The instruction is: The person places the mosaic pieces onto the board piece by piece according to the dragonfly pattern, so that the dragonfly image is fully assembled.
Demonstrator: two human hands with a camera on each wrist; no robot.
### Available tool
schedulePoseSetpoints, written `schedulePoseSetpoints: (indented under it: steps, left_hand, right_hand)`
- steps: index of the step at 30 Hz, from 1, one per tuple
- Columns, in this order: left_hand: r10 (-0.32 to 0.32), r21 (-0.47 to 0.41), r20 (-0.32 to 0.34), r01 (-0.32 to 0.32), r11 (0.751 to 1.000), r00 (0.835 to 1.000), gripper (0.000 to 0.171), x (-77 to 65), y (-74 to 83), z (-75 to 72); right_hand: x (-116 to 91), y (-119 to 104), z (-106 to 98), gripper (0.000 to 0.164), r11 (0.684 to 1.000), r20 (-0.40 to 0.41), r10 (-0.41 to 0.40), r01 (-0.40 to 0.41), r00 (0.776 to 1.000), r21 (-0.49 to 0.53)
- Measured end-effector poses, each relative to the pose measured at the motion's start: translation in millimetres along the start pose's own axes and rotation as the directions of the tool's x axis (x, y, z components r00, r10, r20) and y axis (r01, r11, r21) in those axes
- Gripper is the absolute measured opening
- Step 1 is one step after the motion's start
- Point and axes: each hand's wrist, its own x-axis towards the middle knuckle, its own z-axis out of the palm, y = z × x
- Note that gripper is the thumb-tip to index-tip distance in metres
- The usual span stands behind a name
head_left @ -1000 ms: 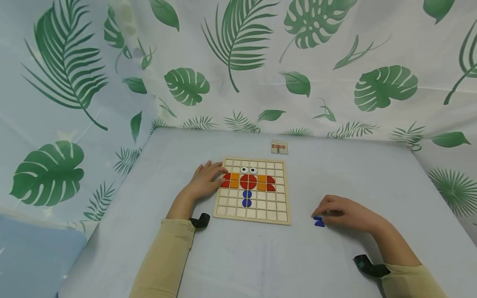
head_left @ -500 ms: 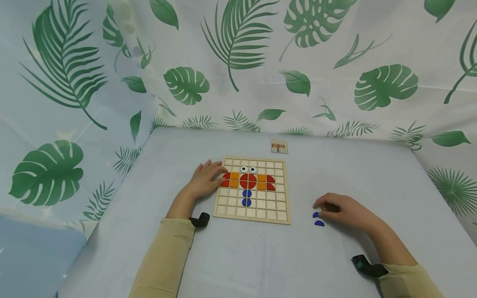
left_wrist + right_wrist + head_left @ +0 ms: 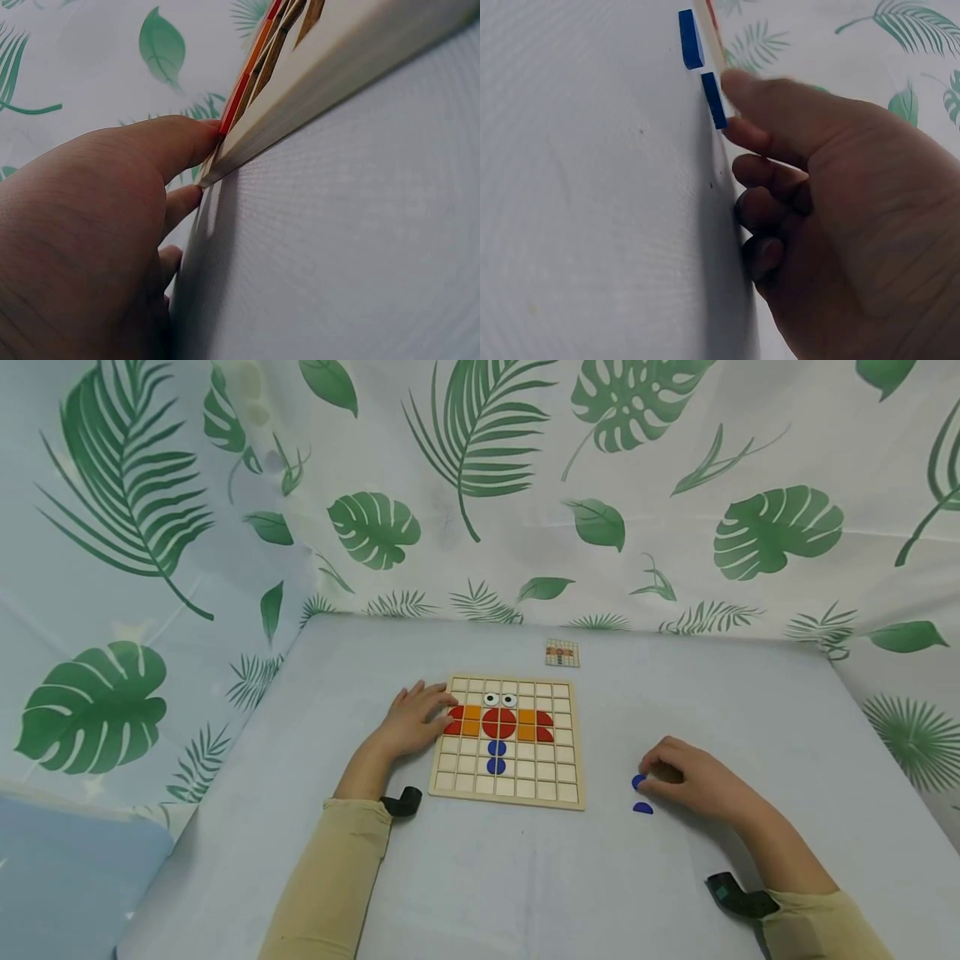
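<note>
In the head view my left hand [image 3: 408,722] rests at the left edge of a square wooden grid board [image 3: 465,781]. Its thumb touches the board's rim by a red piece [image 3: 231,112] in the left wrist view, fingers loosely extended. Blue, red and orange pieces and two eye discs [image 3: 500,700] lie in the grid. To the board's right, my right hand [image 3: 693,778] pinches a blue half-round piece [image 3: 638,782] between thumb and index finger. A second blue half-round piece [image 3: 642,808] lies on the table just nearer. In the right wrist view the other fingers are curled.
A small pattern card [image 3: 562,653] lies behind the board on the white table [image 3: 525,885]. A leaf-printed cloth [image 3: 525,560] rises at the back and on both sides. Black wrist mounts [image 3: 738,897] sit by the sleeves.
My right hand has drawn the farther blue half-round piece slightly away from the nearer one, and the piece has turned in its fingers. My left hand stays at the board.
</note>
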Motion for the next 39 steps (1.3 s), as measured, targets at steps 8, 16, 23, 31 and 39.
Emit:
schedulePoseSetpoints:
  steps: [8, 16, 23, 31, 39]
  left_hand:
    - [-0.002, -0.01, 0.003, 0.002, 1.0, 1.0, 0.032, -0.2, -1.3, -0.4]
    - [0.017, -0.009, 0.003, -0.017, 1.0, 1.0, 0.033, 0.5, -3.5, -1.1]
    - [0.01, -0.006, -0.003, -0.01, 1.0, 1.0, 0.033, 1.2, -3.3, -1.1]
    - [0.001, 0.005, 0.006, -0.001, 1.0, 1.0, 0.033, 2.4, -3.6, 0.6]
    - [0.008, 0.011, 0.004, -0.008, 1.0, 1.0, 0.034, 1.5, -3.6, 0.6]
  right_hand:
    - [3.0, -11.8, 1.7, 0.027, 0.997, 0.036, -0.007, 0.01, 0.999, -0.072]
    - [0.7, -7.1, 3.0, 0.03, 0.999, 0.031, -0.018, 0.019, 0.999, -0.048]
    - [1.8, -2.9, 2.7, 0.027, 0.999, 0.01, -0.038, 0.038, 0.999, -0.039]
    - [2.3, -7.4, -0.6, 0.024, 1.0, -0.002, -0.011, 0.011, 1.0, -0.022]
    - [7.7, -23.0, -12.2, 0.024, 0.999, -0.028, -0.015, 0.016, 0.999, 0.036]
